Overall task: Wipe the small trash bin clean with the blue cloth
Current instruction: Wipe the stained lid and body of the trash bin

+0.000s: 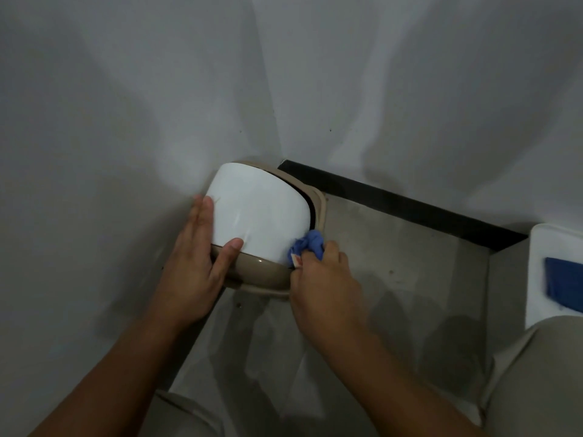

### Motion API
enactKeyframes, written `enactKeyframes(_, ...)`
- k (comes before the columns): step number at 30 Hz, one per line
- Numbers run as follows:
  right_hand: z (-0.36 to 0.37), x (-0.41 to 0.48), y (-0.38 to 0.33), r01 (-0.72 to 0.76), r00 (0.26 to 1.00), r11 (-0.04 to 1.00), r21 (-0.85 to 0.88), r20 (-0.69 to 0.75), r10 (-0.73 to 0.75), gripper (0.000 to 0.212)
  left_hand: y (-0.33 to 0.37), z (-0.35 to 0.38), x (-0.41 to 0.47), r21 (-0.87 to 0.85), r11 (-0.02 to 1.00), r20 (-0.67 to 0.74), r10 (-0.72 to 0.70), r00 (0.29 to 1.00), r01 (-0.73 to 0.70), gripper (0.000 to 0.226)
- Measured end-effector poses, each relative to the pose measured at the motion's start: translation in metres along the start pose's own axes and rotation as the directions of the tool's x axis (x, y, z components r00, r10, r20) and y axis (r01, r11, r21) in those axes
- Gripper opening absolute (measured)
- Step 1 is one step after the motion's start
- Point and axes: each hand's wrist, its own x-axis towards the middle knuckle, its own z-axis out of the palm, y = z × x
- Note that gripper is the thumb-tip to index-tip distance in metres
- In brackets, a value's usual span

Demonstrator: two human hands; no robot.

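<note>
Grey tiled floor, black skirting along its far edge; small trash bin standing in the far left corner, white object with a blue patch at the right edge

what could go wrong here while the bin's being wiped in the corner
1. The small trash bin looks tilted, steadied only by the left hand lying flat on its side, so a firm push might make it slip or roll.
2. The blue cloth is bunched small in the right hand, so it touches only the lower right edge and may miss the rest.
3. The bin sits tight against the wall, so its far side is hard to reach.
</note>
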Motion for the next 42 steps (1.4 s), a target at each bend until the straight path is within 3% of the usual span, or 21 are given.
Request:
enactKeyframes(5,-0.005,-0.015,-0.006,-0.071,0.997,0.970,0.231,-0.023,0.078,0.031,-0.003,0.000,0.001,-0.010,1.000,0.010,0.009,1.000,-0.008,0.081)
enactKeyframes(8,-0.006,-0.024,-0.007,-0.086,0.996,0.884,0.460,0.020,0.087,0.028,-0.009,-0.002,0.001,-0.013,1.000,0.021,0.000,1.000,0.001,0.082)
enactKeyframes(11,-0.008,-0.028,-0.004,-0.174,0.984,0.744,0.645,0.148,0.102,0.025,-0.015,-0.008,-0.001,-0.027,1.000,0.044,0.001,0.999,0.000,0.078)
enactKeyframes(15,-0.015,-0.028,0.007,-0.315,0.949,0.577,0.754,0.253,0.188,0.025,-0.020,-0.014,-0.003,-0.077,0.997,0.070,0.014,0.997,-0.009,0.071)
enactKeyframes(21,-0.034,-0.004,0.035,-0.536,0.767,0.108,0.837,0.430,0.476,0.023,-0.018,-0.010,0.000,-0.130,0.990,0.048,-0.041,0.998,0.047,0.086)
enactKeyframes(24,-0.031,0.008,0.040,-0.482,0.804,0.132,0.866,0.377,0.460,0.016,-0.015,-0.010,0.005,-0.148,0.983,0.018,-0.109,0.994,0.110,0.094)
enactKeyframes(27,-0.022,0.015,0.034,-0.518,0.776,0.050,0.854,0.444,0.447,0.020,-0.016,-0.011,0.009,-0.218,0.964,0.009,-0.157,0.988,0.155,0.094)
enactKeyframes(33,0.000,0.015,0.024,-0.364,0.873,0.179,0.914,0.267,0.408,0.016,-0.020,-0.014,0.016,-0.319,0.933,0.072,-0.151,0.986,0.166,0.074)
enactKeyframes(38,0.011,0.004,0.019,-0.336,0.863,0.167,0.927,0.231,0.450,0.015,-0.019,-0.016,0.014,-0.347,0.915,0.118,-0.173,0.978,0.204,0.079)
enactKeyframes(40,0.011,0.002,0.019,-0.350,0.869,0.229,0.908,0.224,0.442,0.015,-0.019,-0.019,0.016,-0.343,0.916,0.130,-0.175,0.976,0.210,0.080)
enactKeyframes(42,0.007,0.006,0.021,-0.325,0.896,0.367,0.871,0.160,0.414,0.023,-0.019,-0.021,0.018,-0.312,0.925,0.144,-0.178,0.973,0.216,0.083)
